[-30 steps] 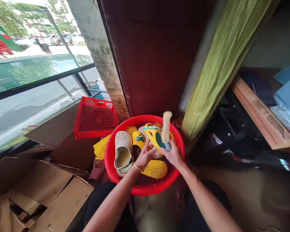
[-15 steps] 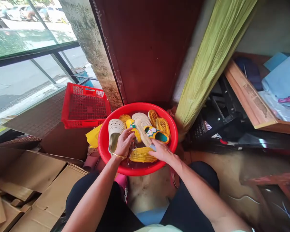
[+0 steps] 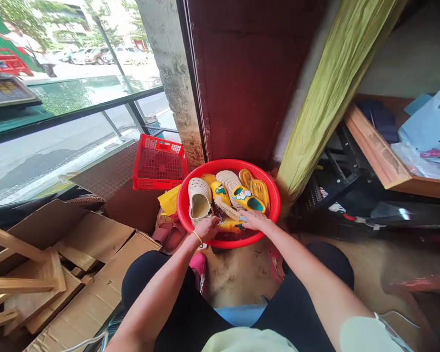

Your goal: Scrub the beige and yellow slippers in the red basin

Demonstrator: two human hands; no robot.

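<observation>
A red basin [image 3: 181,208] holds water and several shoes. My right hand [image 3: 254,220] is closed round the grey-blue handle of a brush [image 3: 227,211], whose bristles show over the basin. At the near left, my left hand [image 3: 206,229] has curled fingers on the end of a yellow shoe [image 3: 228,225] lying low in the water. A cream clog [image 3: 200,200] leans at the basin's left side. Farther in are a yellow shoe with a green figure [image 3: 220,192], a yellow shoe with a white figure [image 3: 248,199], a beige sole [image 3: 227,180] and yellow soles [image 3: 259,189].
A red crate [image 3: 161,164] stands left of the basin, with cardboard [image 3: 95,234] and wooden pieces [image 3: 22,283] nearer. Pink shoes [image 3: 198,266] lie on the floor. A yellow-green curtain [image 3: 315,98] hangs at the right beside a wooden drawer [image 3: 379,146].
The view has swung left. My left hand has moved down from the shoes to the basin's near side. The brush now shows in my right hand, and the near yellow shoe has turned over.
</observation>
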